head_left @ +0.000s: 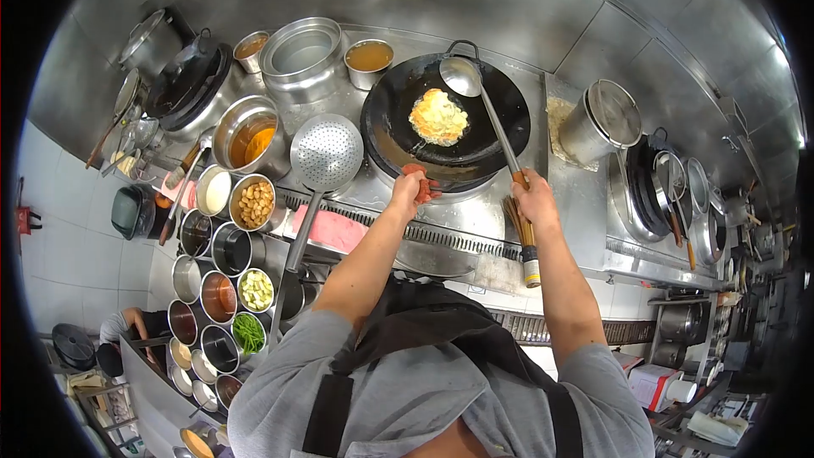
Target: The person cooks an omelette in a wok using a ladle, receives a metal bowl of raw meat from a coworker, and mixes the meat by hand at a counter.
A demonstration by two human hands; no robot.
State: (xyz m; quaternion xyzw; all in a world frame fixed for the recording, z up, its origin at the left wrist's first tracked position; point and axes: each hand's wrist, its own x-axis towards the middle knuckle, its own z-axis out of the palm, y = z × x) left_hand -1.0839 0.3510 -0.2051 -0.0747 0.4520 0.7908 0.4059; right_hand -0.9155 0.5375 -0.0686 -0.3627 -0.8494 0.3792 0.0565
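Note:
A black wok (390, 102) sits on the stove in front of me, with a yellow, browned egg-like mass (438, 117) frying in its middle. My left hand (409, 191) is closed on a reddish cloth (426, 190) at the wok's near rim. The wok's grip under the cloth is hidden. Around the wooden handle of a long ladle (500, 129) the fingers of my right hand (534, 196) are wrapped. The ladle's bowl rests near the far side of the wok, beside its loop handle. Just below my right hand is a bamboo brush (517, 219).
Left of the wok lies a perforated skimmer (326, 153), near a pot of orange liquid (252, 137) and a large metal pot (301, 55). Several food containers (256, 289) stand lower left. A strainer pot (600, 123) is at right. Another person's arm (136, 322) shows far left.

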